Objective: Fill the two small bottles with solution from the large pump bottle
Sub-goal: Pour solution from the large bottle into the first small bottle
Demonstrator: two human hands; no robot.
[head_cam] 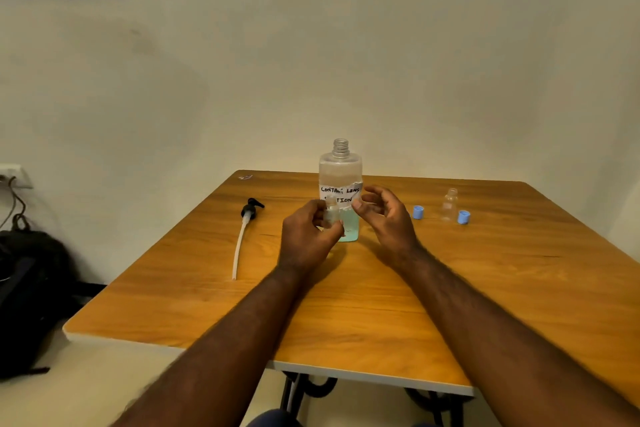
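Wooden table [381,305]: clear, capless small bottle [331,213]

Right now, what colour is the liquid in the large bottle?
The liquid is pale blue-green; head view.

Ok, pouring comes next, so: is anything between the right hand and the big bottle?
Nothing visible. The right hand is just beside the large bottle; the left hand holds a small bottle in front of it.

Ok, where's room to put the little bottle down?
Bare wood: the table around the forearms, the strip between the pump and the large bottle, and right of the blue caps. Crowded: around the large bottle, where the left hand holds a small bottle beside the right hand, and near the other small bottle.
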